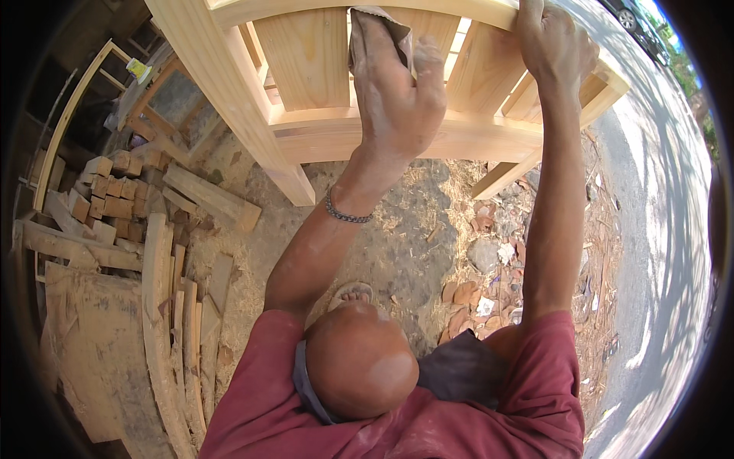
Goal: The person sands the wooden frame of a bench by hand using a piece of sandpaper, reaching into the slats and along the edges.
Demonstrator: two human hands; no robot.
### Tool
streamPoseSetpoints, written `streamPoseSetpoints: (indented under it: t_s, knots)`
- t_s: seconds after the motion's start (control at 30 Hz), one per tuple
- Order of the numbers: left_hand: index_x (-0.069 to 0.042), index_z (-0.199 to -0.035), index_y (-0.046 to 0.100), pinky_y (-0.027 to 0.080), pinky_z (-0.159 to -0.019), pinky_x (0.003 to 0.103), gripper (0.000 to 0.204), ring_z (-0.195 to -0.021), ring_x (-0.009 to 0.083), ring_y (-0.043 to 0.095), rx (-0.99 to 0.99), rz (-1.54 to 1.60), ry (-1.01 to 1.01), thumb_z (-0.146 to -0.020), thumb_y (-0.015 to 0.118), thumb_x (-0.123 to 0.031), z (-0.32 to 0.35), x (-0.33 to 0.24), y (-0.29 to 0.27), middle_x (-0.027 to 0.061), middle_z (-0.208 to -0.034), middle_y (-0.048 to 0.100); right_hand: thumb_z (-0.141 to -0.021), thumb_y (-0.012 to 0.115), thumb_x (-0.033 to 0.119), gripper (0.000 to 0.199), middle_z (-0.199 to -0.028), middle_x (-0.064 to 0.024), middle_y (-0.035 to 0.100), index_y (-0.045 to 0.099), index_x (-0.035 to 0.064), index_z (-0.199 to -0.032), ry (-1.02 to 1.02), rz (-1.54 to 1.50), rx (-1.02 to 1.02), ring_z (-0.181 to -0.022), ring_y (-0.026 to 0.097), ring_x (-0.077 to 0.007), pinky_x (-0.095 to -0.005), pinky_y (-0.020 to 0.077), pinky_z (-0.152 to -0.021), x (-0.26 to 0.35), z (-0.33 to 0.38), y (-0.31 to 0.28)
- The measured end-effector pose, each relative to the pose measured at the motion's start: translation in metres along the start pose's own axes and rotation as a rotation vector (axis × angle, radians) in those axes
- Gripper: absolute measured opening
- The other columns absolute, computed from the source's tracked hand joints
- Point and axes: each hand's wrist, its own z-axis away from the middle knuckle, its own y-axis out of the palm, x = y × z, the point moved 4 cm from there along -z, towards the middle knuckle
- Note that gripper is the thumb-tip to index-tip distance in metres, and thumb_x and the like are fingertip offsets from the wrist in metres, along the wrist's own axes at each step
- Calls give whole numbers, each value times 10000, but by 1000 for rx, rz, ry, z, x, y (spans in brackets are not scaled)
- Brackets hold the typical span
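Note:
In front of me stands a pale, unpainted wooden furniture frame (397,138) with flat slats (302,61) between its rails and legs; its upper part runs out of view. My left hand (401,99) is closed on a folded sheet of brownish sandpaper (397,34), holding it against the slats just below the curved top rail (451,9). The fingertips are partly hidden by the sheet. My right hand (556,50) grips that same rail farther right, its fingers curled over the edge. A dark beaded bracelet (345,213) circles my left wrist.
Cut wood blocks (115,195) are stacked at the left, with long boards (157,306) and a worn panel (92,344) nearer me. Sawdust and dry leaves (466,302) cover the ground. A paved road (665,229) runs along the right, with a dark car (634,23) at its far end.

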Motion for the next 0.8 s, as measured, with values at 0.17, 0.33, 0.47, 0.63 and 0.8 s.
streamPoseSetpoints:
  t_s: [0.17,0.33,0.47,0.63,0.8]
  knots:
    - [212,-1422,243,392,-1060,505,555,-1194,483,491,-33,-250,153,-979,436,-63,37,47,-1,381,-1244,457,-1006,400,519,657,-854,-289,689,741,-17,-842,22,-49,51,-842,661,-464,-547,454,-869,0,-6,3]
    - [156,-1331,329,367,-1033,410,431,-1209,343,451,161,-183,-201,-1007,430,-110,-4,10,-9,285,-1288,434,-1007,379,532,673,-894,-294,694,745,-17,-873,67,-7,105,-901,651,-476,-570,417,-932,-1,-4,4]
    - [152,-1299,384,449,-873,415,394,-1003,291,569,-75,-267,128,-1006,423,-109,17,35,-10,242,-1088,563,-1009,363,536,682,-931,-302,691,748,-12,-880,52,11,84,-959,643,-467,-559,407,-957,4,2,7]
    - [149,-1436,312,397,-1011,411,503,-1184,310,522,248,56,-311,-1001,401,-86,5,20,-19,271,-1269,521,-1012,351,534,693,-876,-292,690,743,-8,-828,75,-44,77,-880,648,-481,-541,435,-894,6,5,-4]
    - [100,-1502,275,322,-1150,385,544,-1363,289,435,226,156,-313,-999,385,-74,17,15,-26,257,-1448,446,-1019,347,517,702,-838,-285,684,725,-16,-764,52,58,70,-821,643,-473,-554,431,-847,-2,-5,11]
